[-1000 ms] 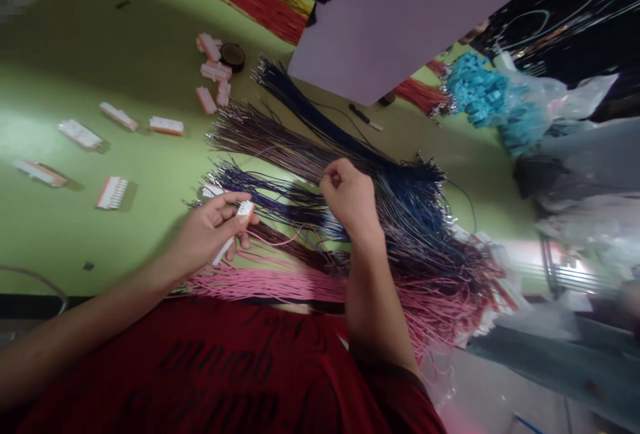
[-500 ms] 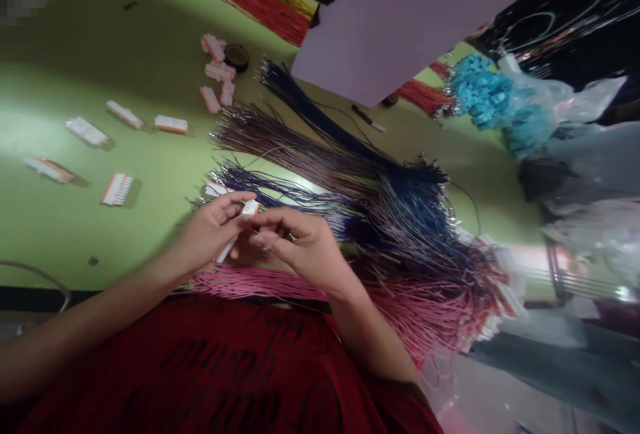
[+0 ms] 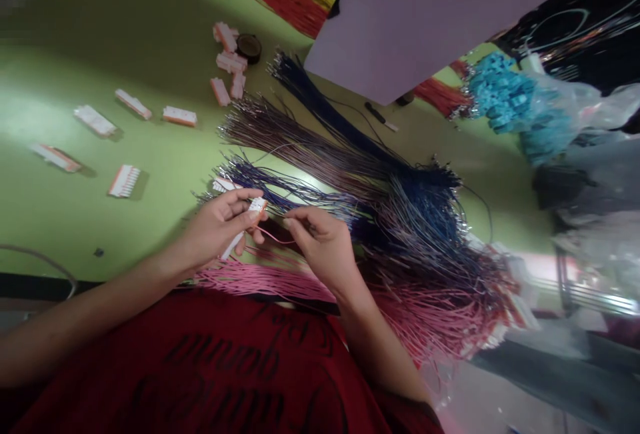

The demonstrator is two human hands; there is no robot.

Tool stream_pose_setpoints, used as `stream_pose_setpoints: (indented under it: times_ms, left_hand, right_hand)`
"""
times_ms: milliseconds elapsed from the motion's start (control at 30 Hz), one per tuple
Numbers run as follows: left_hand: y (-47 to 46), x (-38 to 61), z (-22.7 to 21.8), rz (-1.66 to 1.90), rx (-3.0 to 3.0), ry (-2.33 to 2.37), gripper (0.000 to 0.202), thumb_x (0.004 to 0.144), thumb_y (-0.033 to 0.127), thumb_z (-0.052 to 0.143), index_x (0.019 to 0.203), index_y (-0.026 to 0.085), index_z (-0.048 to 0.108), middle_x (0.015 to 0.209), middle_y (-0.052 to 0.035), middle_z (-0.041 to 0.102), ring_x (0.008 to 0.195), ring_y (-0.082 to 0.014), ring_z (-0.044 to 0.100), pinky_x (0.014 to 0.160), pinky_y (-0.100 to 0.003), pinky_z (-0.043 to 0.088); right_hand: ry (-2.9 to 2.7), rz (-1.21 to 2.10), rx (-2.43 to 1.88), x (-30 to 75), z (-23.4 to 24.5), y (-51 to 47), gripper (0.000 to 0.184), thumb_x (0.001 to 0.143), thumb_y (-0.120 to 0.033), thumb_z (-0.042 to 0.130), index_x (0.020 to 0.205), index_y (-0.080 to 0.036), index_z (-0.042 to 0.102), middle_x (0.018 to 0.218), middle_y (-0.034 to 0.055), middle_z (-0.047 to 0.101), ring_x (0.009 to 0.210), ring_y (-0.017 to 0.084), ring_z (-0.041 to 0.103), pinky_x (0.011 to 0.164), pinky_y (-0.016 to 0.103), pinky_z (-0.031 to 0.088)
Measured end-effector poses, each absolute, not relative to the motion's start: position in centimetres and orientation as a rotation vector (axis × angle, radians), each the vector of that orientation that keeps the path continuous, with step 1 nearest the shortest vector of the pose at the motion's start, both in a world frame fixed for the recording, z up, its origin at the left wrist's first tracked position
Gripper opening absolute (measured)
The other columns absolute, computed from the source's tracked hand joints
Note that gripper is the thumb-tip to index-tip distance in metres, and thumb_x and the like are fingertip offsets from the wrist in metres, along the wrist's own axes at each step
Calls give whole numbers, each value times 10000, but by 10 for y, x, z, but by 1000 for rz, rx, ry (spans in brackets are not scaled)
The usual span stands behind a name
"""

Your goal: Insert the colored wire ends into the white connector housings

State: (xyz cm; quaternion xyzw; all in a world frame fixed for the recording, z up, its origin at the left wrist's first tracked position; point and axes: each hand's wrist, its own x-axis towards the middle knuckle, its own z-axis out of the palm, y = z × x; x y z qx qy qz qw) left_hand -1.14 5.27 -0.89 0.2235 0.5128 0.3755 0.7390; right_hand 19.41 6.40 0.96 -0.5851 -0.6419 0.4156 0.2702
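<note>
My left hand (image 3: 223, 229) grips a white-and-orange connector housing (image 3: 258, 207) between thumb and fingers, its toothed end pointing up and right. A second white piece (image 3: 232, 247) shows under that palm; I cannot tell whether it is part of the same connector. From the connector a thin pink wire (image 3: 274, 238) curves across to my right hand (image 3: 320, 241), whose thumb and forefinger are pinched together a short way to the right. The fingertips partly hide what is in the pinch. Beneath both hands lie purple wires (image 3: 295, 187) and a bundle of pink wires (image 3: 265, 281).
Several loose connectors (image 3: 95, 121) are spread over the green table (image 3: 165, 161). A roll of dark tape (image 3: 249, 49) sits by more connectors. Brown wires (image 3: 290, 141) and dark blue wires (image 3: 330, 114) stretch beyond my hands. A purple panel (image 3: 400, 21) and bagged turquoise parts (image 3: 503, 94) stand farther back.
My right hand has drawn away from the connector to the right, and the pink wire now shows between the hands. My left hand keeps its hold. The whole view has shifted slightly.
</note>
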Motion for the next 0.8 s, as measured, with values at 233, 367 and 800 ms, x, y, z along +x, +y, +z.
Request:
stream_pose_setpoints:
  times_ms: [233, 367, 800]
  left_hand:
    - [52, -10, -9, 834, 441, 1063, 534, 753, 337, 973, 1151, 209, 642, 812, -25, 796, 494, -139, 663, 318, -193, 327]
    - [51, -12, -11, 830, 432, 1030, 537, 760, 345, 974, 1155, 203, 639, 816, -25, 797, 491, -128, 660, 321, -181, 319]
    - [52, -14, -14, 810, 402, 931, 561, 764, 329, 982, 1175, 186, 629, 753, -8, 771, 489, -122, 655, 330, -156, 297]
  right_hand:
    - [-1874, 971, -1505, 196, 13, 53, 158, 958, -269, 717, 902, -291, 862, 888, 36, 852, 784, 216, 766, 783, 340, 603]
    - [-1963, 847, -1495, 195, 16, 51, 188, 971, -224, 672, 868, -263, 825, 826, 39, 813, 744, 204, 721, 710, 324, 547]
    - [-2332, 341, -1446, 186, 16, 55, 250, 929, -55, 619, 752, -217, 687, 760, -4, 650, 775, 167, 572, 754, 342, 321]
